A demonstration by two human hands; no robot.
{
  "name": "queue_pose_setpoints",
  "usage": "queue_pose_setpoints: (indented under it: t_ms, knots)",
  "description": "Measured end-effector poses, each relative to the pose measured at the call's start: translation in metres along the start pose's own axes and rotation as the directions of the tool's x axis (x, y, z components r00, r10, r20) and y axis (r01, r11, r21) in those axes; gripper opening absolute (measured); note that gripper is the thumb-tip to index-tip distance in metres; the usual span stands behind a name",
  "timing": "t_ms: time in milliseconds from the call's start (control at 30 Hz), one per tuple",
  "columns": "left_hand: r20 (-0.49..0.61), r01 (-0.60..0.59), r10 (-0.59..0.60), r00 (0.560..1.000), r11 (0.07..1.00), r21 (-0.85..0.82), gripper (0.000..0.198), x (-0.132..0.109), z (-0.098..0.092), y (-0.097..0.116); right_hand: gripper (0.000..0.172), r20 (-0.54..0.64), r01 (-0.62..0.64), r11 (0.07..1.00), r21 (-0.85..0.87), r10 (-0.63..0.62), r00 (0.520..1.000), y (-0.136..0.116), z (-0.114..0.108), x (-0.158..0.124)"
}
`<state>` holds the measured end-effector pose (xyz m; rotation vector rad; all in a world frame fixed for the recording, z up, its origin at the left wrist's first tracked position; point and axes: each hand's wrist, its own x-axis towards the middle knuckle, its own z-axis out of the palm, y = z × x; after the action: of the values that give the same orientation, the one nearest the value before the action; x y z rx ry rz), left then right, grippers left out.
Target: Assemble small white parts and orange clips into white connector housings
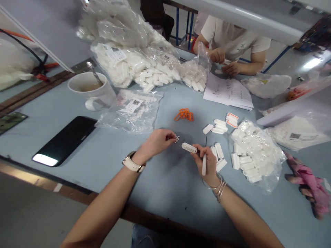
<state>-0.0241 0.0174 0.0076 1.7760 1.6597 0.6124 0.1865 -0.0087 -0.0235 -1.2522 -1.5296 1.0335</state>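
Note:
My right hand [207,160] is closed around a white connector housing [189,148] with rows of small holes facing up. The same hand also keeps a white pen-like stick [204,165] tucked between its fingers. To the left, my left hand [162,139] is pinched at a small pile of tiny white pieces [177,138] on the table; whatever lies between its fingertips is too small to make out. Beyond the hands lies a heap of orange rectangular rings [184,114]. White housings [219,126] lie to the right, two of them with an orange ring [232,119].
Several more housings [218,153] lie beside my right hand, near an opened plastic bag [256,151]. Large filled bags [139,62] stand at the back. A mug [90,89] with a spoon and a phone [66,139] are on the left. Another person [232,48] works opposite.

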Motion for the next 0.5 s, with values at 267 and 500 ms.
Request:
queue_pose_setpoints:
  t_ms: [267,500]
  knots:
    - [0.042,-0.112,0.104,0.994,0.946,0.304,0.014,-0.002,0.0125,0.0039,0.033,0.02,-0.006,1.0,0.027,0.005,1.0,0.0017,-0.0003,-0.0004]
    - [0.001,-0.11,0.112,0.994,0.975,0.195,0.015,-0.0043,0.0122,0.0072,0.034,0.017,-0.02,1.0,0.009,0.02,1.0,0.0027,0.0001,0.0003]
